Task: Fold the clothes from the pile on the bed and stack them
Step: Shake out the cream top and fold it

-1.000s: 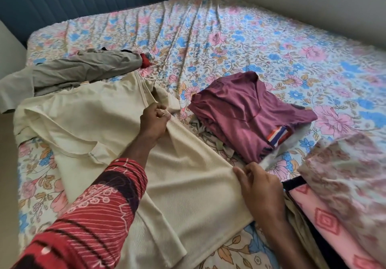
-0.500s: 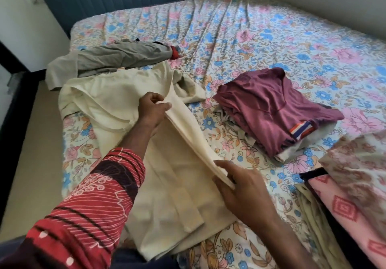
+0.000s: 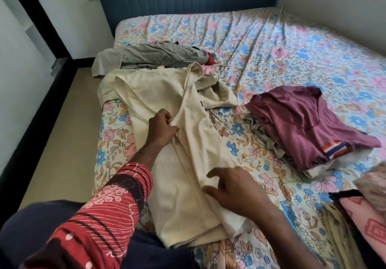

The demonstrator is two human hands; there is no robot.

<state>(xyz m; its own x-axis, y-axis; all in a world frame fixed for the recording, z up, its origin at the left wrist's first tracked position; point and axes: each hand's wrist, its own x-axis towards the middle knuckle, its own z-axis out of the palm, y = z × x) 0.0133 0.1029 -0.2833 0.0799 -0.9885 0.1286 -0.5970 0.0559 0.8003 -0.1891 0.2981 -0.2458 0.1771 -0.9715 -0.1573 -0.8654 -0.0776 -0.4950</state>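
Observation:
A cream garment [image 3: 194, 143] lies lengthwise near the bed's left edge, its right side folded over onto the middle. My left hand [image 3: 161, 127] pinches the folded edge near the garment's upper middle. My right hand [image 3: 234, 189] rests on the lower part of the fold with fingers spread and relaxed. To the right sits a stack of folded clothes [image 3: 309, 126] with a maroon top uppermost. A grey-green garment [image 3: 150, 56] lies crumpled beyond the cream one.
The floral bedsheet [image 3: 271, 45] covers the bed. A pink patterned cloth [image 3: 367, 222] and other fabrics lie at the right edge. The floor [image 3: 62, 143] runs along the bed's left side, below a white wall with a black frame.
Both hands carried the cream garment's right edge leftward and laid it over the middle. My right hand let go of the edge and now lies flat on it. The view shifted left.

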